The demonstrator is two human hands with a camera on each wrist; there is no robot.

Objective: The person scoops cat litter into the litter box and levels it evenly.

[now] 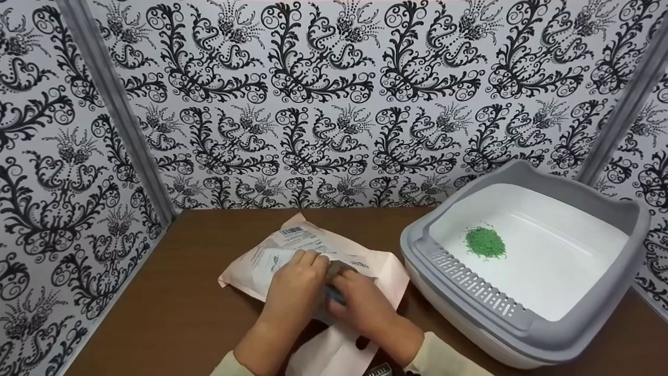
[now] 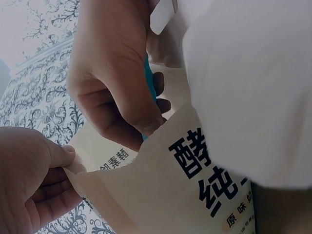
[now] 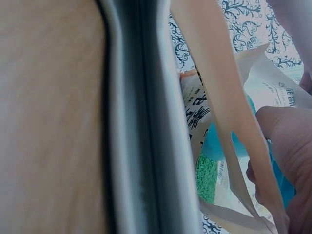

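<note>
Head view, pale bag: the pale bag (image 1: 292, 243) is laid on the brown table (image 1: 156, 282), left of the grey-and-white tray (image 1: 553, 230) and just beside it.
Head view, hands: the left hand (image 1: 300, 277) is placed over the bag with its fingers curled; by the right hand (image 1: 360, 297), a blue tool (image 1: 335, 295) is gripped, its shape mostly hidden.
Head view, tray: a small heap of green granules (image 1: 485, 242) is held on the left part of the tray's floor; the patterned wall (image 1: 334, 104) is seen at the far side.
Left wrist view, bag edge: the edge is pinched between the left thumb and fingers, and the blue tool is held by the right hand at the mouth.
Right wrist view, blue tool: the tool is seen in the right hand behind a strip of the bag's rim; the blurred band at the left cannot be identified.
Bag handling, judged: soft, creasing walls and a shifting, fairly heavy fill are to be expected; the rim is best pinched, the body supported from below.
Tool handling, judged: light, stiff, perhaps slippery plastic; best gripped firmly where it is now held.
</note>
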